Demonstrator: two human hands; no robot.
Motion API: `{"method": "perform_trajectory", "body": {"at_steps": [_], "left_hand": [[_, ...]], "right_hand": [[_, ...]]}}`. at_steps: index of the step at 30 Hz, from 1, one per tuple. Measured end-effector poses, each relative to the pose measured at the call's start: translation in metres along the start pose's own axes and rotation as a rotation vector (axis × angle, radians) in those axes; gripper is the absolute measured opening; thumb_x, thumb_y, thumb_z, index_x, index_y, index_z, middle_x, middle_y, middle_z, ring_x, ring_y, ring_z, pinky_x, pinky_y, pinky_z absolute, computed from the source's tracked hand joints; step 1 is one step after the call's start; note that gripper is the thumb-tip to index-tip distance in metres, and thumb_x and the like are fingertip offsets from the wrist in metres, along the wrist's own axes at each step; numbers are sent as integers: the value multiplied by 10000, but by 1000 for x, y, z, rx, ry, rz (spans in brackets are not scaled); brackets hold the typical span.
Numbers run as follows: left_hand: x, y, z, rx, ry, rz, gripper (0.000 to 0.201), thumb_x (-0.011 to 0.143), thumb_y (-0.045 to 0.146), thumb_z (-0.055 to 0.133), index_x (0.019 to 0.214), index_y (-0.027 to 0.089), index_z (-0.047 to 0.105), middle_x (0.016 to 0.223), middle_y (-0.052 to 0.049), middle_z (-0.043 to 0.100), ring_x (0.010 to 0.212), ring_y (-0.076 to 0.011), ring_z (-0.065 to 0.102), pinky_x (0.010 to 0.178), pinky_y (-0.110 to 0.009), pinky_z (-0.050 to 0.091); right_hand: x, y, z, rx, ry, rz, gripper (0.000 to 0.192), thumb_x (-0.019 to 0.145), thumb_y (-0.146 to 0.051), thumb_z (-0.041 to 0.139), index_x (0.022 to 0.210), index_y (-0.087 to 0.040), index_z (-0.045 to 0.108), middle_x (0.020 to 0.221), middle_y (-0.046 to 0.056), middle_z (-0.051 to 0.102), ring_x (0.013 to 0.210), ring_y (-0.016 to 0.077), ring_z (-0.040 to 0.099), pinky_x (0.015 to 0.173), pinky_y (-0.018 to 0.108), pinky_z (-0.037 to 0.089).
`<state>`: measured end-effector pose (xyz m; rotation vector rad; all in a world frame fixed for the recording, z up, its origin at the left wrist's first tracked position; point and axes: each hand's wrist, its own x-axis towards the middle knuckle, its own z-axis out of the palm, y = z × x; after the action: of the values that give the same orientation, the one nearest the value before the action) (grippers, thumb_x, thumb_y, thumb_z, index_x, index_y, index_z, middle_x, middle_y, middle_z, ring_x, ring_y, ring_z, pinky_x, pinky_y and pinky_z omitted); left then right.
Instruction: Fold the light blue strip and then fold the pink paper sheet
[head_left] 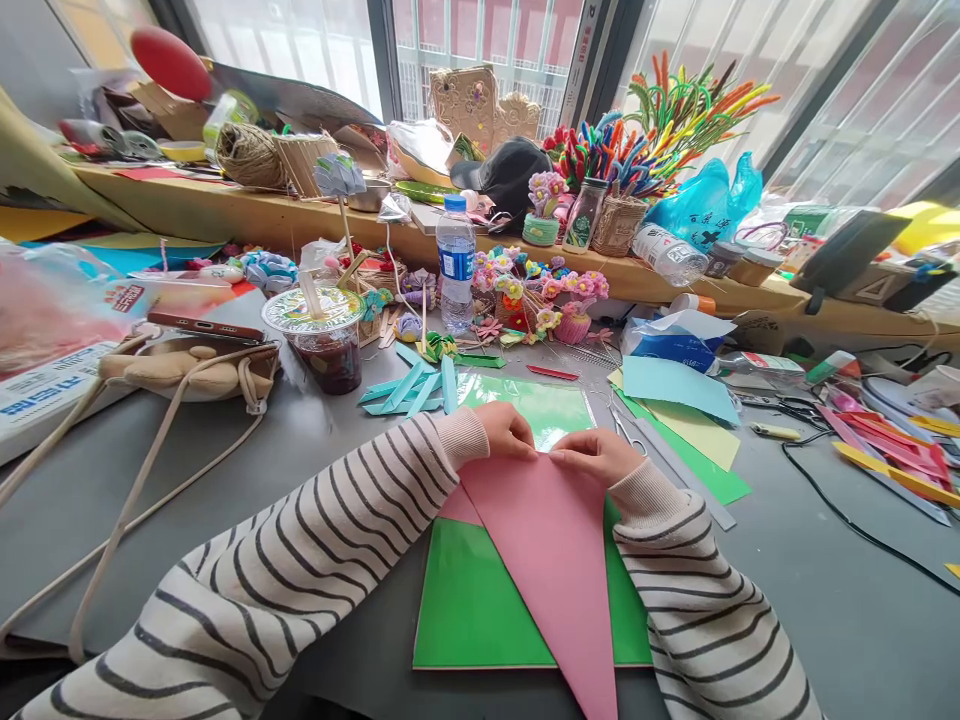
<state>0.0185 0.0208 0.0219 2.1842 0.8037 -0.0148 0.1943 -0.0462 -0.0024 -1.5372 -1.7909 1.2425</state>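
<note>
I have both hands pinched onto the top edge of the pink paper (551, 540), left grip (508, 430) at 11 o'clock, right grip (595, 452) at 1 o'clock. It lies on the green board (465, 610) on the surface (825, 600). Water bottle (455, 262) stands at 12, scissors (624, 430) just beside my right hand.

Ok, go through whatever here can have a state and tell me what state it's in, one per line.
pink paper: folded to a point, lying on the green sheet
left hand: pressing the pink paper's top edge
right hand: pressing the same edge
water bottle: upright, capped
drink cup: lidded, straw in
</note>
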Motion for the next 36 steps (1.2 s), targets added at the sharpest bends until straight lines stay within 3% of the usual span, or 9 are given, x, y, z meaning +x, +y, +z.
{"method": "perform_trajectory", "body": {"at_steps": [16,18,21,24,27,31,36], "left_hand": [[-5,-19,-13,-89,-29,-39,276,597,363,566,728,134,647,695,-25,630,704,-145,542,587,-182,380],[-5,-24,-14,-89,-29,-40,278,599,365,566,728,132,647,691,-25,630,708,-146,542,600,-185,380],[-6,-28,-14,-83,-28,-46,275,601,355,566,721,121,646,684,-30,629,702,-147,543,605,-189,382],[-5,-27,-11,-112,-30,-41,282,602,360,563,725,120,644,691,-30,628,702,-145,543,605,-186,383],[-3,-17,-6,-104,-41,-21,288,608,357,553,745,121,643,694,-26,627,689,-141,539,592,-183,381],[0,-1,-1,-52,-42,-8,266,630,292,522,775,102,637,717,-36,624,678,-130,533,586,-175,376],[6,5,-2,-7,-88,-14,253,623,276,513,773,114,636,668,-22,601,634,-117,513,542,-170,367]], "right_hand": [[-18,3,-31,188,-96,137,243,638,-360,573,701,-134,635,623,25,600,594,114,535,574,227,410],[-20,6,-37,171,-55,164,244,630,-363,580,694,-133,632,635,35,611,584,114,541,568,228,417],[-21,8,-41,155,108,199,259,624,-382,577,703,-139,620,659,46,620,595,121,550,586,239,430],[-16,5,-31,145,192,125,293,643,-408,549,757,-145,610,706,56,626,651,139,558,621,253,435],[-7,-1,-12,63,62,-15,283,641,-378,559,778,-137,617,774,62,626,735,162,552,667,257,421],[1,-3,4,-59,22,-21,275,659,-363,524,694,-108,619,651,53,605,630,155,528,566,251,402],[1,-3,7,-76,9,-47,255,651,-338,532,672,-100,622,585,33,569,566,124,481,516,227,362]]}}
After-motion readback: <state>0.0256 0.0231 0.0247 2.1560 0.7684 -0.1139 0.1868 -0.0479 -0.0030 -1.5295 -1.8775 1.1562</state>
